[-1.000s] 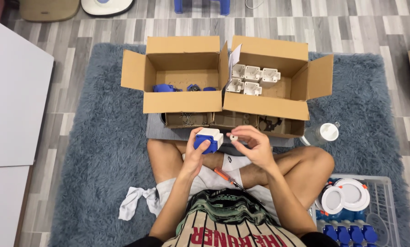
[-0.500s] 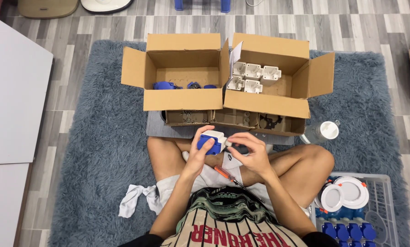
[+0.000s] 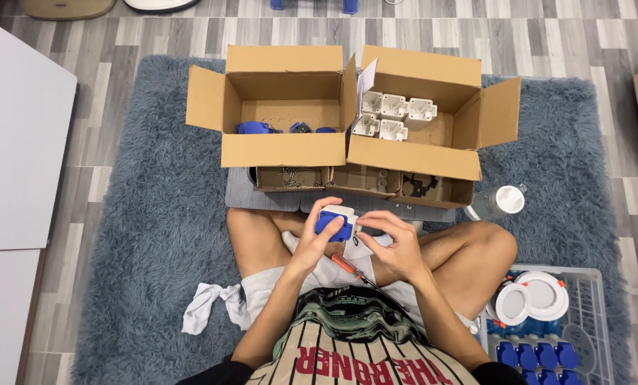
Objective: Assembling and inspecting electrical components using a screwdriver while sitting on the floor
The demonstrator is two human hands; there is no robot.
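I sit cross-legged on a grey-blue shag rug (image 3: 148,228). My left hand (image 3: 317,239) grips a small blue and white plastic socket part (image 3: 335,222) in front of my chest. My right hand (image 3: 393,239) reaches in from the right, its fingertips pinched against the part's right side; what it pinches is too small to tell. A red-handled screwdriver (image 3: 354,271) lies across my lap below both hands.
Two open cardboard boxes stand ahead: the left box (image 3: 283,150) holds blue parts, the right box (image 3: 411,157) holds white housings. Low trays (image 3: 361,182) of screws and small pieces sit before them. A wire basket (image 3: 582,335) at right holds blue parts and white discs. A white cloth (image 3: 208,306) lies left.
Both hands with the blue part have shifted slightly left and closer together; my right hand's fingers moved onto the part's side.
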